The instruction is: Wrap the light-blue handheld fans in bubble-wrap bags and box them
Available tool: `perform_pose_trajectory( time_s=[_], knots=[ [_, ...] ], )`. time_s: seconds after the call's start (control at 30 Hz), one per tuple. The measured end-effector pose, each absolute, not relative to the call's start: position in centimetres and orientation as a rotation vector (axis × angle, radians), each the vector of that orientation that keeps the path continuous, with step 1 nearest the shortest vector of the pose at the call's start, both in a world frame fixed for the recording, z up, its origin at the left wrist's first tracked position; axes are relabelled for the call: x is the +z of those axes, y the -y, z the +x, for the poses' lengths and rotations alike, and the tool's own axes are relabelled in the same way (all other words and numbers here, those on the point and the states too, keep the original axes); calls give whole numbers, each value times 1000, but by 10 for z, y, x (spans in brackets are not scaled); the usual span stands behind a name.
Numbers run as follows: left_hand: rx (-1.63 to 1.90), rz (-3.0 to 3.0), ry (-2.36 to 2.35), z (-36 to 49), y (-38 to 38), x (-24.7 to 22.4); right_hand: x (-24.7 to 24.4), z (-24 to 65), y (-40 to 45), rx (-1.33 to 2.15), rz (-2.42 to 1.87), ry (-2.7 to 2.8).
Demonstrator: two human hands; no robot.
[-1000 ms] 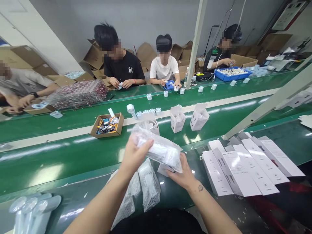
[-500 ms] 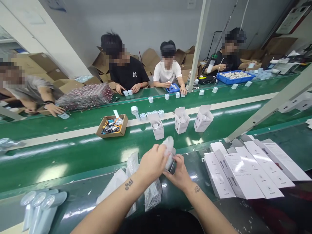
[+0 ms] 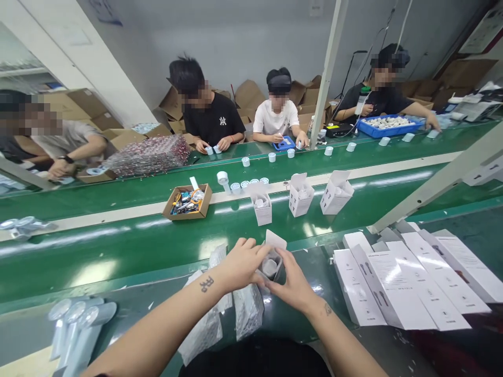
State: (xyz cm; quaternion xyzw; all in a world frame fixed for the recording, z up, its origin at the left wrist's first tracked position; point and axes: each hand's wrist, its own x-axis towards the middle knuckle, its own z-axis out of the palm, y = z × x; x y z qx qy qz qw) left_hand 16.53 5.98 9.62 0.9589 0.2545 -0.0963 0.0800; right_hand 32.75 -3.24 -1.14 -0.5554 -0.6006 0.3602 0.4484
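A small white carton [image 3: 276, 240] stands with its top flap raised between my hands, over the near bench. Inside its mouth sits a wrapped, pale round item [image 3: 269, 268]; its lower part is hidden. My left hand [image 3: 248, 262] grips the carton's left side, fingers over the rim. Around the right side curls my right hand [image 3: 290, 276], thumb at the near edge. Just below my left wrist lie bubble-wrapped packets [image 3: 248, 313]. Flat white cartons [image 3: 396, 283] are spread to the right of my right hand.
Pale blue handled parts [image 3: 84, 319] lie at the near left. Across the green conveyor [image 3: 129, 246] stand several open white boxes [image 3: 301, 196] and a cardboard tray [image 3: 204, 201] of small parts. A slanted metal post [image 3: 416, 199] rises at right. Co-workers sit along the far side.
The wrapped item has gone down into the carton, and my left hand has shifted from it to the carton's side. The carton's flap now shows upright. The view has shifted slightly.
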Motion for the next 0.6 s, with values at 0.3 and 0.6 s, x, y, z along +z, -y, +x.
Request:
perform_pose_trajectory(
  time_s=[0.3, 0.6],
  knots=[
    [118, 3189, -523, 156, -21, 6, 0, 437, 44, 403, -2055, 1414],
    [-201, 2708, -1565, 147, -129, 60, -49, 448, 31, 271, -2830, 1646]
  ],
)
